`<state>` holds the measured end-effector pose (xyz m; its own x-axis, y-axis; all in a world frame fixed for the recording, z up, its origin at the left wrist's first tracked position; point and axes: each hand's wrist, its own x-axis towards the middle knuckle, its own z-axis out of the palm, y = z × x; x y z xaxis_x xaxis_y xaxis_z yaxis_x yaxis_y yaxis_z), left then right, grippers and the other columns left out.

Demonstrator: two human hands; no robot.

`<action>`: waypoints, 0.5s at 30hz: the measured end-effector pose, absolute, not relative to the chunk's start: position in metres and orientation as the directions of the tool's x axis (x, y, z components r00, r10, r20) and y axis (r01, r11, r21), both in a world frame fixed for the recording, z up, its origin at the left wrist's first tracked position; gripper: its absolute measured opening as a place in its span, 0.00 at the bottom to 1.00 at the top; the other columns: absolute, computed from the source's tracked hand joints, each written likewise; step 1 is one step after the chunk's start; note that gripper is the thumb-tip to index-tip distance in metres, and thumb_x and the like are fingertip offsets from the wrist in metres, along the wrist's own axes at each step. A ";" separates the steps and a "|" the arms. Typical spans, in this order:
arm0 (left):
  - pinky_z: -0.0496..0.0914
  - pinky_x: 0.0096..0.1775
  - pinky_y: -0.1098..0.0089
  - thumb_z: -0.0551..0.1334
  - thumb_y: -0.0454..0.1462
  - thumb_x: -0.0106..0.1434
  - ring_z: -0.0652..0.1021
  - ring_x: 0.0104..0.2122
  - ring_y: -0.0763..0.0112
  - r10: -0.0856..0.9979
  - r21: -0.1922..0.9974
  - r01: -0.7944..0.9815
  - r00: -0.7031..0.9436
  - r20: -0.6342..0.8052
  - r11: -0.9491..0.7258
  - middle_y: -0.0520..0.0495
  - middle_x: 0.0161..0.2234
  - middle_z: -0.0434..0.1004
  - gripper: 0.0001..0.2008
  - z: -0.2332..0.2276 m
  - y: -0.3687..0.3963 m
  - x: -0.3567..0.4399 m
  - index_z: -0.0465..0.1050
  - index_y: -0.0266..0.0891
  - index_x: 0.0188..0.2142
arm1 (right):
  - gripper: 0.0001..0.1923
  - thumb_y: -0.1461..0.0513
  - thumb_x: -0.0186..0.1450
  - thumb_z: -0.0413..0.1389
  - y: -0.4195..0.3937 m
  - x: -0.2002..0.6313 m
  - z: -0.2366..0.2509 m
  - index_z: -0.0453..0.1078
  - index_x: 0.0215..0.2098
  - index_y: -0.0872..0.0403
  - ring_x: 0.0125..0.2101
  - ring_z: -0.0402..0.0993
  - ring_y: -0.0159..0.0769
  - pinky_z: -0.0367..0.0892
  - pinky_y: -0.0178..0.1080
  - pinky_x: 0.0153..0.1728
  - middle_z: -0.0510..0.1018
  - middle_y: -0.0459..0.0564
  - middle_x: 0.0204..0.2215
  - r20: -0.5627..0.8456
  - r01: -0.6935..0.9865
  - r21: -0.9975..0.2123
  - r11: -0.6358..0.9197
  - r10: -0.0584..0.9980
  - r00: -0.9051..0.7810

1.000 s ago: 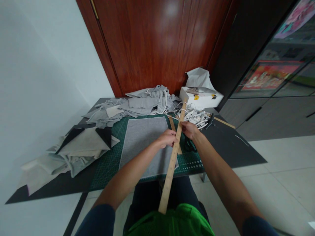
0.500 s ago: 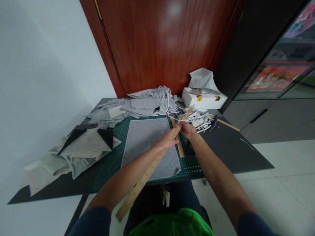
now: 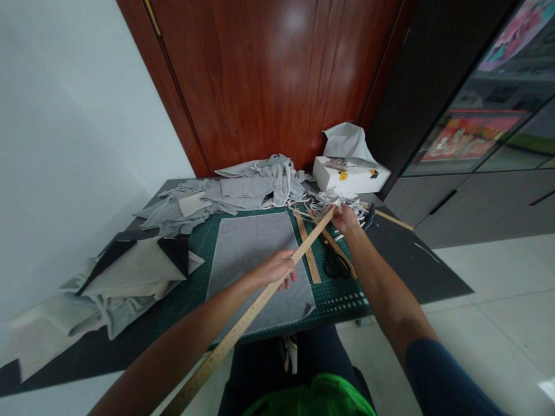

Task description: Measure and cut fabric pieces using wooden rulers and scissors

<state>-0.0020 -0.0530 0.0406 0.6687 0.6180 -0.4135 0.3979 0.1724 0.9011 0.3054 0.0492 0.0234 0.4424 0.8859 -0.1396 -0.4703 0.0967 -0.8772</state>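
Note:
A long wooden ruler [image 3: 243,326] runs diagonally from the lower left up to the far right of the mat. My left hand [image 3: 277,269] grips it near its middle, above a grey fabric rectangle [image 3: 255,260] lying flat on the green cutting mat [image 3: 191,289]. My right hand [image 3: 344,218] holds the ruler's far end near a heap of white fabric strips [image 3: 342,203]. A shorter wooden ruler [image 3: 307,251] and black scissors [image 3: 335,264] lie on the mat between my hands.
Grey fabric pieces [image 3: 243,188] are piled at the back of the dark table [image 3: 411,260]. Folded grey and black cloth [image 3: 130,266] sits at left. A white box [image 3: 349,176] stands by the wooden door [image 3: 269,75]. Tiled floor lies at right.
The long ruler has swung from nearly upright to a slant across the grey fabric. My left hand slid down and nearer, my right hand moved farther toward the strips.

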 end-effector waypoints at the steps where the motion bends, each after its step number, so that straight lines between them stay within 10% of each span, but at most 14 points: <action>1: 0.65 0.17 0.78 0.55 0.36 0.65 0.76 0.17 0.73 0.625 0.901 0.374 0.655 -0.424 0.219 0.51 0.26 0.76 0.15 0.041 -0.051 -0.004 0.64 0.39 0.51 | 0.10 0.58 0.69 0.56 0.048 0.309 0.024 0.62 0.31 0.48 0.23 0.72 0.33 0.74 0.33 0.26 0.70 0.40 0.19 -0.147 -0.477 -0.873 0.101 0.878 0.456; 15: 0.64 0.16 0.77 0.54 0.37 0.58 0.75 0.15 0.71 0.740 0.917 0.160 0.547 -0.391 0.366 0.50 0.22 0.76 0.16 0.049 -0.026 -0.018 0.68 0.38 0.46 | 0.03 0.68 0.62 0.57 0.018 0.250 0.021 0.72 0.32 0.54 0.26 0.74 0.30 0.68 0.30 0.26 0.79 0.47 0.27 -0.207 -0.509 -0.860 -0.025 0.930 0.304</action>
